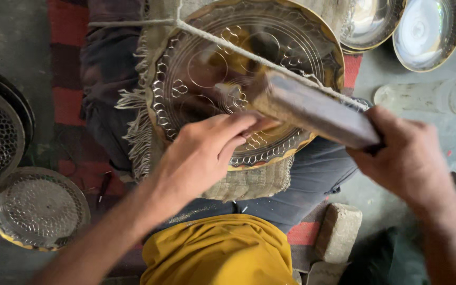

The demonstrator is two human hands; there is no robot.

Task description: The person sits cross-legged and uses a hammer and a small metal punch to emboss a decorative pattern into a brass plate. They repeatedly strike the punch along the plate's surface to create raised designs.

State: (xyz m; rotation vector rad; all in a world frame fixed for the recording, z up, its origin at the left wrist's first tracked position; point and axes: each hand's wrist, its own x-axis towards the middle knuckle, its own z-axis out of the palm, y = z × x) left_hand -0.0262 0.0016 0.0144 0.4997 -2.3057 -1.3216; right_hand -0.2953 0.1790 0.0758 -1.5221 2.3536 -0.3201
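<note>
The big round plate (207, 68) is brass-gold, engraved with rings of loops and heart-like curls. The bar (317, 113) across it is dull grey-brown. The cloth (249, 182) under the plate is beige with a pale fringe. The rug (67, 63) shows red and dark stripes. The garment (222, 250) is mustard yellow. Two plates (35, 208) at the left are silvery, dotted all over, one gold-rimmed.
</note>
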